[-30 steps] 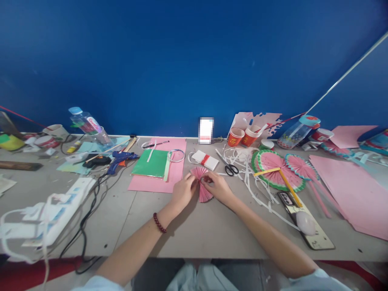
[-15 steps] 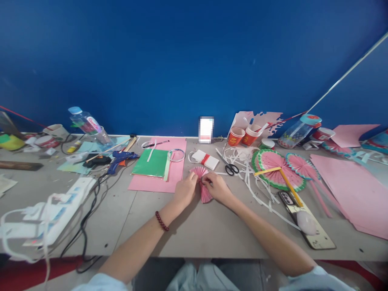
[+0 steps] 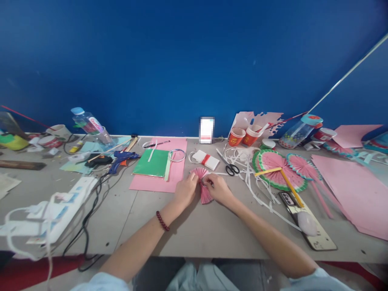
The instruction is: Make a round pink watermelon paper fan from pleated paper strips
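Observation:
A pink pleated paper fan [image 3: 202,182] lies on the grey table [image 3: 194,230], pinched at its middle so it flares out above and below. My left hand [image 3: 184,191] pinches its left side with the fingers closed. My right hand [image 3: 218,188] pinches the right side, fingers also closed on the folds. A red bead bracelet [image 3: 162,221] sits on my left wrist.
Pink paper with a green sheet [image 3: 152,163] lies behind the hands. Scissors [image 3: 231,169], white paper strips and a finished watermelon fan [image 3: 277,166] are to the right, with a phone [image 3: 308,221] nearer. A glue gun [image 3: 120,158], a bottle [image 3: 90,125] and a power strip [image 3: 57,208] are left.
My two hands have drawn a little closer together on the fan's middle. The fan stays in the same spot on the table.

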A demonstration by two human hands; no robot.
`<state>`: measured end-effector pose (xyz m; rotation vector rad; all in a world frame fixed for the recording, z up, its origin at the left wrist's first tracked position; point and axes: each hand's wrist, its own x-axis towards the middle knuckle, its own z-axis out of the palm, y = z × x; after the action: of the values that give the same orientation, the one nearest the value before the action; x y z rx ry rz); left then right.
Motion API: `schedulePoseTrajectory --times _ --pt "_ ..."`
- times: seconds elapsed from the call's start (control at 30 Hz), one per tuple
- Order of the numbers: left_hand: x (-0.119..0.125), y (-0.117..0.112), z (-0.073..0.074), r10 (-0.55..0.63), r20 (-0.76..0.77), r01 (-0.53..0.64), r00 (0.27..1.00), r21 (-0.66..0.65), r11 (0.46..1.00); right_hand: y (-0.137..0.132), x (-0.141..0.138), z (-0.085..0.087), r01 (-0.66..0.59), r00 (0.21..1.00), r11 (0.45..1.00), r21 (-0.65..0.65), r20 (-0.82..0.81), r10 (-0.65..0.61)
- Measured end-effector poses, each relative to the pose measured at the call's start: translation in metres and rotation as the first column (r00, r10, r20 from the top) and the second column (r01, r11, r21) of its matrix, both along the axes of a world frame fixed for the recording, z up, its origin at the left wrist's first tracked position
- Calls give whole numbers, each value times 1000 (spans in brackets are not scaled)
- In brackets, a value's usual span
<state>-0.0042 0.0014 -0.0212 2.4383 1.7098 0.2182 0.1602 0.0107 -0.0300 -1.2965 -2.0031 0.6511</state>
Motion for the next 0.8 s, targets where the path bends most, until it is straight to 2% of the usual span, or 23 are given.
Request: schedulePoseTrajectory --times 0.17,0.43,0.6,0.7,0.8 --pt "-5 3 -4 -11 104 7 994 44 999 2 1 1 -19 1000 999 -43 -21 18" --pt "-10 3 -4 56 307 -104 950 143 984 4 6 1 -35 996 998 -45 -79 32" --pt "-15 6 -4 107 320 -164 941 159 974 5 11 4 12 999 999 34 45 -14" --pt "-15 7 -5 86 301 -134 950 142 981 5 13 5 67 986 997 40 150 -72" --pt "-14 9 -6 76 288 -112 954 110 988 4 12 5 53 979 998 21 195 -56"
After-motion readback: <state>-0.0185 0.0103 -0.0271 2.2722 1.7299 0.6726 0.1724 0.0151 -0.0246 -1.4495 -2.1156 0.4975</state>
